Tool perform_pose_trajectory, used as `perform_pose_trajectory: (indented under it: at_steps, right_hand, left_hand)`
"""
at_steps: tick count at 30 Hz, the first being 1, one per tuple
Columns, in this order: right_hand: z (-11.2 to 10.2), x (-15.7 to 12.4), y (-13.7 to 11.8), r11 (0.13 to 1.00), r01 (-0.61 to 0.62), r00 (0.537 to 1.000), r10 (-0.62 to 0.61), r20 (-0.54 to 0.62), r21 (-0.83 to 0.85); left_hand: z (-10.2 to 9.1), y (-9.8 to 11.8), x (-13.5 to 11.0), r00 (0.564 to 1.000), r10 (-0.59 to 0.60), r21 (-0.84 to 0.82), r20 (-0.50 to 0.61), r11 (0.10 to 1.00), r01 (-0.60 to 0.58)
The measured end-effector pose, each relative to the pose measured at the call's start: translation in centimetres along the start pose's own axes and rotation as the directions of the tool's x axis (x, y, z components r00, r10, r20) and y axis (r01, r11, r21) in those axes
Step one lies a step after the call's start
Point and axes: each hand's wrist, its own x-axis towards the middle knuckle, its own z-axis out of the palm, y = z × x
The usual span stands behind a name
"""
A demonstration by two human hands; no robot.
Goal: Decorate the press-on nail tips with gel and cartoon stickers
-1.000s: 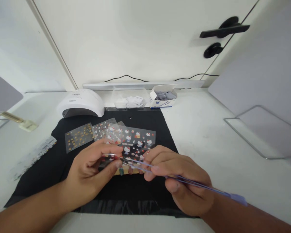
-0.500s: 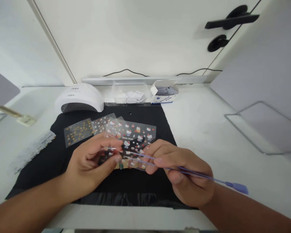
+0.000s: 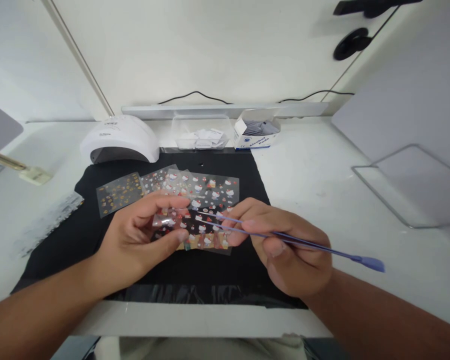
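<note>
My left hand [image 3: 140, 235] is curled at the left edge of a clear sticker sheet [image 3: 210, 200] printed with small white cartoon cats and red details. A shiny, bent bit of the film shows between its thumb and fingers. Purple tweezers [image 3: 315, 245] rest in my right hand [image 3: 288, 245], pinched between thumb and fingers. Their thin tips are apart and point left, over the sheet and close to my left fingertips. I cannot make out anything between the tips. Partly under this sheet lie a smaller patterned sheet [image 3: 155, 180] and, further left, a gold-patterned sheet [image 3: 118, 192].
A black mat [image 3: 97, 265] covers the middle of the white table. Behind it stand a white nail lamp [image 3: 122, 135], a clear tray [image 3: 178, 132] of small white packets and an alcohol pads box [image 3: 257, 140]. A wire frame [image 3: 393, 210] is at right, a silvery packet [image 3: 52, 222] at left.
The tweezer tips have drawn slightly away from my left fingertips. My left thumb and fingers are a little further apart, and more of the bent film shows. The view has tilted downward.
</note>
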Motion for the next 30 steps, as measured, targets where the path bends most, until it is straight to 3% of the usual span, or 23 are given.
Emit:
perform_pose_trajectory:
  at_steps: [6, 13, 21, 30]
  right_hand:
    - [-0.01, 0.12, 0.12, 1.0, 0.011, 1.0, -0.011, -0.021, -0.011]
    - [0.01, 0.11, -0.05, 1.0, 0.012, 1.0, -0.012, -0.006, -0.009]
    - [-0.2, 0.06, -0.07, 1.0, 0.008, 1.0, -0.008, -0.003, -0.014]
    - [-0.1, 0.25, -0.37, 0.999, 0.004, 1.0, -0.005, 0.022, 0.035]
  left_hand:
    - [-0.25, -0.32, -0.23, 0.992, -0.071, -0.119, 0.106, 0.989, 0.084]
    - [-0.02, -0.2, -0.18, 0.988, -0.106, -0.163, 0.111, 0.979, 0.124]
    - [-0.03, -0.49, -0.26, 0.996, -0.065, -0.116, 0.056, 0.991, 0.071]
    - [-0.29, -0.67, -0.3, 0.994, 0.01, -0.046, 0.106, 0.999, -0.005]
